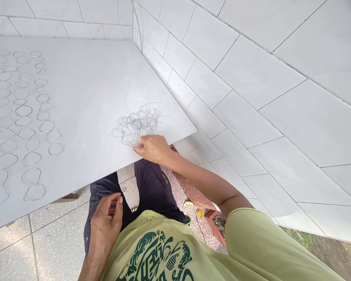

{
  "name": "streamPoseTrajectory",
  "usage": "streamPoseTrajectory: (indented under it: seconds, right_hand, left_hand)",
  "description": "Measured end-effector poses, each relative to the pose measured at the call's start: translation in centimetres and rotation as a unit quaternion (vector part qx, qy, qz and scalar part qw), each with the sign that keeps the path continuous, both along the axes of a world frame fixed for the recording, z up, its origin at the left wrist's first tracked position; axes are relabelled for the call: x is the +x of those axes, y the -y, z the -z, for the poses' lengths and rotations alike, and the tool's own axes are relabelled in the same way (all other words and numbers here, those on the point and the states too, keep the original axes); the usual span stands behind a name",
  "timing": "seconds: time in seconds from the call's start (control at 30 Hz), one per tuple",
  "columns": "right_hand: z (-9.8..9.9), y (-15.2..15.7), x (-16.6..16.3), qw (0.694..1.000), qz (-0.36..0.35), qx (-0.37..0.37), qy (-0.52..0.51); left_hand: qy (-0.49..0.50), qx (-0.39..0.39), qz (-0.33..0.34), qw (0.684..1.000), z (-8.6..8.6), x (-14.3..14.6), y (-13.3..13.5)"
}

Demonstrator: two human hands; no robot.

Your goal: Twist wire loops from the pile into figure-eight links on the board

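Observation:
A tangled heap of thin wire loops (137, 123) lies on the white tabletop, close to its front right edge. My right hand (153, 148) rests at the near side of this heap, thumb and bent forefinger apart; its other fingers are largely hidden. Over my lap, below the table edge, my left hand (107, 214) is loosely curled, thumb near the fingertips, and nothing shows in it. On the left part of the table, wire figure-eight loops (23, 111) are laid out in columns; some are cut off by the frame's left edge.
White tiled walls (213, 86) meet behind and to the right of the tabletop (82, 89). A thin pale cable (139, 27) hangs in the corner. Under the table are a speckled floor (55, 238) and a reddish ledge (190, 187) with yellow bits nearby.

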State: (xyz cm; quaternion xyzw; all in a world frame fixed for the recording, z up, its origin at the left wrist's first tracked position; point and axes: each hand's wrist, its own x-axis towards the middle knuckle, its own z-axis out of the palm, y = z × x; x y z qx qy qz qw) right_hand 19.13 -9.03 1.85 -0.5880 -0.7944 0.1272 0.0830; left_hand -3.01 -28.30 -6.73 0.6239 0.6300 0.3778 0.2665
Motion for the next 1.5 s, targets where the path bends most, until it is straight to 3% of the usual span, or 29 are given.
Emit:
streamPoseTrajectory:
  seconds: [0.13,0.37,0.53,0.73,0.93,1.17,1.3,1.5]
  right_hand:
    - [0.3,0.2,0.3,1.000,0.022,0.003,-0.012]
    - [0.7,-0.4,4.2,0.968,0.076,0.048,-0.235]
    - [1.5,-1.9,6.7,0.992,0.042,0.100,-0.060]
    - [0.7,-3.0,8.4,0.993,0.065,0.063,0.073]
    - [-1.0,-0.8,6.1,0.990,0.006,0.123,0.069]
    - [0.1,0.8,3.8,0.996,-0.016,0.013,0.083]
    - [0.3,0.9,4.4,0.994,-0.001,0.047,0.094]
    - [-0.3,1.3,7.9,0.994,0.018,0.110,0.012]
  left_hand:
    - [0.000,-0.010,-0.002,1.000,0.4,-0.2,0.2]
    - [0.007,-0.034,-0.012,0.999,0.5,-0.5,-0.1]
    - [0.009,-0.021,0.001,1.000,0.7,-0.3,-0.4]
    - [0.000,-0.023,0.011,1.000,1.3,-0.5,-0.2]
    - [-0.001,-0.033,0.008,0.999,1.8,-0.8,0.3]
    - [-0.005,-0.030,0.007,1.000,2.5,-0.9,0.8]
    - [-0.013,-0.032,-0.001,0.999,3.0,-1.4,1.0]
    - [-0.012,-0.023,0.008,1.000,2.8,-1.1,0.8]
